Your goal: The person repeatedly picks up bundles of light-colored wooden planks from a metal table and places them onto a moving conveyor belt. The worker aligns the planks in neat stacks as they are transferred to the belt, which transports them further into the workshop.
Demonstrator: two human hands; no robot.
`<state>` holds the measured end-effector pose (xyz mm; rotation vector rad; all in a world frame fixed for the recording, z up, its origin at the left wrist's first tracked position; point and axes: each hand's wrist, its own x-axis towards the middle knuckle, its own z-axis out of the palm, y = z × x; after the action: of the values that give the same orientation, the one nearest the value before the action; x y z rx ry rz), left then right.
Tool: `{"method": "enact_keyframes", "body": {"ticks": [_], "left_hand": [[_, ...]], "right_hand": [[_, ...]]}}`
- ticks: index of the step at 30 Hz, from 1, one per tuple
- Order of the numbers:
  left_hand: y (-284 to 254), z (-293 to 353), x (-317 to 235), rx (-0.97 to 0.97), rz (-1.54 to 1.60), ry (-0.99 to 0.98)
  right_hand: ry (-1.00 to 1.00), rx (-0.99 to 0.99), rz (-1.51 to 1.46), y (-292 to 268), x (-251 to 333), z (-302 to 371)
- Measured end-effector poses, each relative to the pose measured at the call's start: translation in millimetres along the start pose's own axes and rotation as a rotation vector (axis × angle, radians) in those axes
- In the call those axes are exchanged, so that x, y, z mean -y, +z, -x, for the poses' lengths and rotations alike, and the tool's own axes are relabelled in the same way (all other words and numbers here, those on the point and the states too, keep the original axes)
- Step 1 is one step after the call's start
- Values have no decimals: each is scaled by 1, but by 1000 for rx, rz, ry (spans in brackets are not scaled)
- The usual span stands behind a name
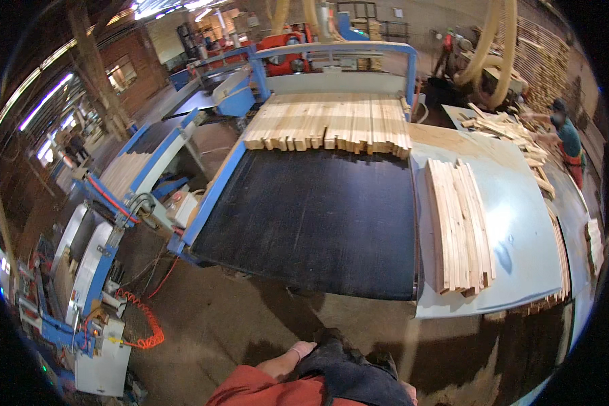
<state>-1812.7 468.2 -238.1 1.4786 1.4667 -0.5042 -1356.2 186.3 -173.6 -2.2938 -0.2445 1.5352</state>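
Observation:
My left hand (303,348) hangs low against the dark apron (348,372) at my front, below a red sleeve (250,386). Its fingers are too small and partly hidden to read, and I see nothing held in it. Of my right arm only a sliver of skin (410,391) shows beside the apron; its fingers are hidden. Ahead of me lies a wide black conveyor belt (311,216). A row of pale wooden strips (328,122) lies side by side across its far end, their near ends uneven. Neither hand touches the belt or the wood.
Right of the belt, a pale metal-topped table (521,250) bears a stack of wooden strips (457,230). A blue frame (335,49) spans the belt's far end. Farther right, a person (567,139) stands by loose wood pieces (504,128). An orange coiled hose (145,331) hangs at left.

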Motion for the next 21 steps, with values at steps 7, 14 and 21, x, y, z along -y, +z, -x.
{"method": "enact_keyframes", "body": {"ticks": [7,14,21], "left_hand": [[-22,39,-40,102,-191,271],[-32,43,-24,62,-343,308],[-51,54,-52,62,-284,272]], "right_hand": [[-589,-26,704,-19,-59,-65],[-330,-2,64,11,-9,2],[-631,-55,682,3,-20,-3]]}}
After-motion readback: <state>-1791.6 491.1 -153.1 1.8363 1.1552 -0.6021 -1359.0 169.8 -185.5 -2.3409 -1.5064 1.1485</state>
